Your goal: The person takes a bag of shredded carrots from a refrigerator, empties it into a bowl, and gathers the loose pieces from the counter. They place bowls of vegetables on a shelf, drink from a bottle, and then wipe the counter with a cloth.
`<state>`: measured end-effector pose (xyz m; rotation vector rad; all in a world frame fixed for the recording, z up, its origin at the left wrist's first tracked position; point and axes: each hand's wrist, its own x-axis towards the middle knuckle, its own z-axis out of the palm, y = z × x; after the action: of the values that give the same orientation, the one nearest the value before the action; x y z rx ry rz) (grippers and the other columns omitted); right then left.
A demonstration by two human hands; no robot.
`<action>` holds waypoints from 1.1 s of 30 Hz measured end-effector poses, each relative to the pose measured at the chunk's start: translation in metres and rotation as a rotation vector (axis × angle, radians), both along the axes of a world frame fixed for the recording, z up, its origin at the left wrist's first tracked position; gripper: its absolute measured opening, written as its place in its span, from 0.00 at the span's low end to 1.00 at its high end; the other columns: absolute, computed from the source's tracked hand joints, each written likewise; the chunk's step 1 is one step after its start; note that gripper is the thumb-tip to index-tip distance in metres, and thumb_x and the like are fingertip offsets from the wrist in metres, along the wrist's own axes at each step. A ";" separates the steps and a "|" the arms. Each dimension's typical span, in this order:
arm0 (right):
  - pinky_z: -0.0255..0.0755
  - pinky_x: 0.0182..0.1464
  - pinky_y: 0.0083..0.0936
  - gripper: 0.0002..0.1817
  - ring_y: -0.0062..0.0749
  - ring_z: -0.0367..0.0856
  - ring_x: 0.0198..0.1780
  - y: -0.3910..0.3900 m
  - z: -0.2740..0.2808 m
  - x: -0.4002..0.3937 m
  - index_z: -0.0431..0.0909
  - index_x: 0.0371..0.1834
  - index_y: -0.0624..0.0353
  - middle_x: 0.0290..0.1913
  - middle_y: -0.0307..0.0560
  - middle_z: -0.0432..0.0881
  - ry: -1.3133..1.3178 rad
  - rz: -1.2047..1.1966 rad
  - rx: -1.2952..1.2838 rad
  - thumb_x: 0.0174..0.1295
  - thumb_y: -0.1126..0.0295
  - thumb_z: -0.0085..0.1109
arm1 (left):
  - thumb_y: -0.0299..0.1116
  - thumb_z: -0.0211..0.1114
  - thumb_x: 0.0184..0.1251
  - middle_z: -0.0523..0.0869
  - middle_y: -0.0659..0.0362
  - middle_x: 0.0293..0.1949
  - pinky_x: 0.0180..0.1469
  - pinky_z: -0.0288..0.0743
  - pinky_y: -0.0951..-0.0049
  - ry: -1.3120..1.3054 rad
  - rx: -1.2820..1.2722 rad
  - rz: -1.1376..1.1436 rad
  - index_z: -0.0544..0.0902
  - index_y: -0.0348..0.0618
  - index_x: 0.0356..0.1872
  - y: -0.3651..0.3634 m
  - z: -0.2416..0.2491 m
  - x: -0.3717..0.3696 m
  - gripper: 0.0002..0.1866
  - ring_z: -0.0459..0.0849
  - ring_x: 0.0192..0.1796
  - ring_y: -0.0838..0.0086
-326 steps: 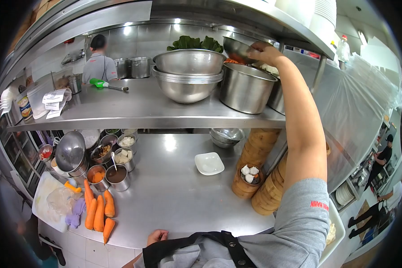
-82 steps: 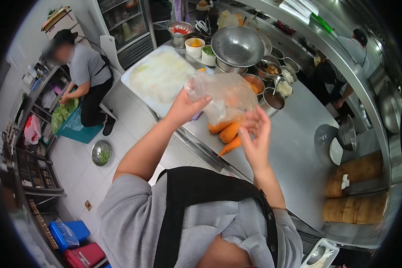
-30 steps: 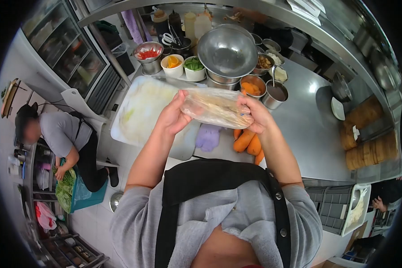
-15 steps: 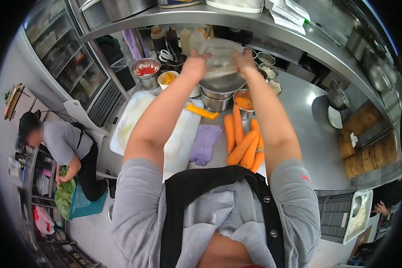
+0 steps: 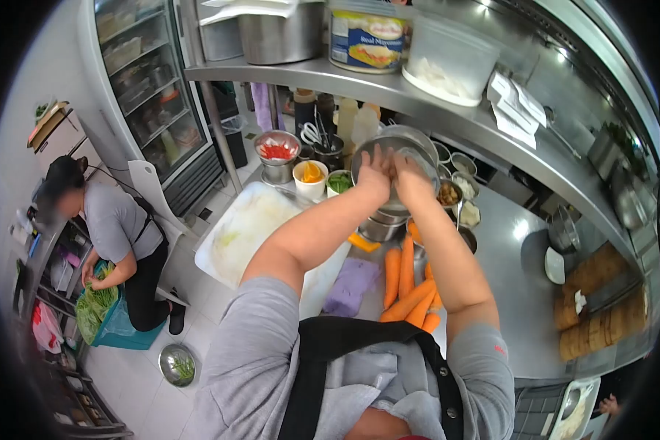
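Both hands are close together at the mouth of a tilted metal bowl [image 5: 367,149] at the back of the counter. My left hand [image 5: 375,176] has its fingers stretched out and spread against the inside of the bowl. Beside it, my right hand [image 5: 412,182] is also open, fingers extended, close to a translucent plastic piece [image 5: 422,155] in the bowl. A metal pot [image 5: 378,229] stands below. Whole carrots [image 5: 411,301] lie nearer to me, beside a folded purple cloth [image 5: 353,286]. An orange-handled tool [image 5: 364,243] lies partly under my left forearm.
A white cutting board [image 5: 246,220] is on the left. Bowls of red strips [image 5: 276,152] and orange pieces [image 5: 311,173] stand behind it. A steel shelf [image 5: 301,72] spans overhead. At left, a person [image 5: 117,220] bends over greens [image 5: 97,304]. Bamboo steamers [image 5: 601,326] stand right.
The translucent plastic held up between both hands has gone down into the bowl, now tilted. My hands have come closer together, and the view has shifted, showing more of the shelf.
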<state>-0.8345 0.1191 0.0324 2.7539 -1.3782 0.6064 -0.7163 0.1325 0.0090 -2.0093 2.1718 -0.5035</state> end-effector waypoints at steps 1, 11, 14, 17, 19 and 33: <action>0.72 0.56 0.41 0.36 0.52 0.70 0.62 -0.004 -0.006 -0.001 0.62 0.66 0.50 0.62 0.52 0.66 0.078 -0.060 0.045 0.51 0.73 0.63 | 0.36 0.54 0.66 0.44 0.54 0.77 0.69 0.41 0.35 -0.006 0.031 -0.003 0.58 0.52 0.73 0.003 0.006 0.000 0.33 0.41 0.77 0.49; 0.63 0.67 0.35 0.45 0.50 0.66 0.67 -0.073 -0.047 -0.017 0.66 0.67 0.54 0.64 0.58 0.69 0.258 -0.078 0.367 0.38 0.69 0.74 | 0.54 0.70 0.50 0.46 0.56 0.77 0.70 0.32 0.32 -0.050 0.043 -0.187 0.68 0.55 0.69 -0.018 -0.002 0.039 0.42 0.37 0.77 0.51; 0.69 0.61 0.35 0.39 0.49 0.75 0.60 -0.061 -0.036 -0.014 0.71 0.63 0.56 0.58 0.58 0.77 0.109 -0.035 0.391 0.40 0.70 0.72 | 0.58 0.69 0.48 0.51 0.56 0.76 0.70 0.34 0.32 0.152 -0.015 -0.258 0.72 0.55 0.65 -0.016 0.002 0.042 0.41 0.40 0.77 0.53; 0.71 0.56 0.38 0.30 0.53 0.78 0.55 -0.049 -0.029 -0.018 0.75 0.59 0.55 0.52 0.60 0.79 -0.025 0.076 0.134 0.49 0.66 0.66 | 0.56 0.70 0.49 0.54 0.56 0.75 0.72 0.33 0.35 0.393 -0.101 -0.294 0.75 0.56 0.62 -0.016 -0.001 0.041 0.36 0.44 0.77 0.55; 0.73 0.52 0.37 0.19 0.52 0.79 0.50 -0.018 -0.018 -0.026 0.79 0.54 0.56 0.49 0.58 0.81 -0.193 0.064 -0.034 0.58 0.67 0.57 | 0.53 0.68 0.53 0.56 0.57 0.74 0.72 0.34 0.34 0.365 -0.249 -0.341 0.75 0.59 0.62 -0.013 -0.001 0.043 0.32 0.48 0.76 0.55; 0.71 0.34 0.17 0.08 0.17 0.77 0.29 0.158 -0.091 -0.156 0.82 0.45 0.61 0.29 0.40 0.82 -0.795 -0.190 0.286 0.65 0.74 0.56 | 0.39 0.69 0.55 0.75 0.52 0.57 0.63 0.63 0.54 0.820 -0.055 -0.549 0.80 0.46 0.47 0.187 -0.173 -0.007 0.18 0.69 0.62 0.54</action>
<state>-0.9902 0.2768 -0.0590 2.6154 -1.9441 1.7356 -0.7235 0.3195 -0.1641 -1.8044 3.2365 0.3015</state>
